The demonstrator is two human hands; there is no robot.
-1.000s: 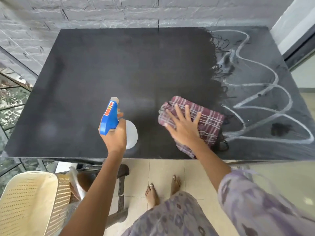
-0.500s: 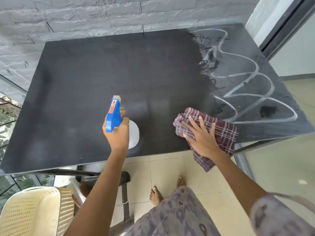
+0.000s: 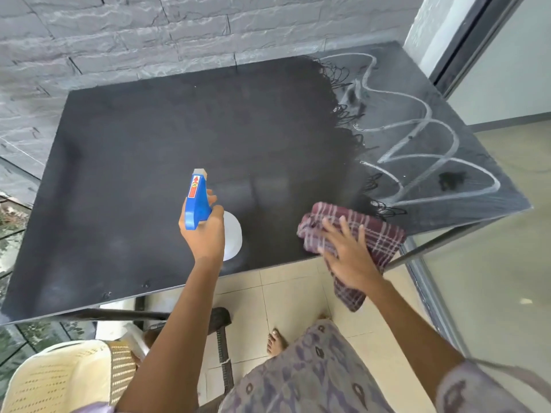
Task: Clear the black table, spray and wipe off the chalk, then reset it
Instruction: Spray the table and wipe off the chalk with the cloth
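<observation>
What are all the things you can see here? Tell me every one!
Table: one, black, against the wall, mostly wiped.
Chalk scribbles: one patch, white, on the table's right part.
Spray bottle: one, blue head with whitish body, held over the table's near edge.
Cloth: one, maroon and white checked, on the table's near right edge, partly hanging off.
Wall: one, grey stone, behind the table.
Chair: one, cream plastic, bottom left on the floor.
Floor tiles: many, pale beige, below the table.
Left hand: one, gripping the spray bottle.
Right hand: one, fingers spread, pressing on the cloth.
Foot: one showing, bare, on the tiles.
</observation>
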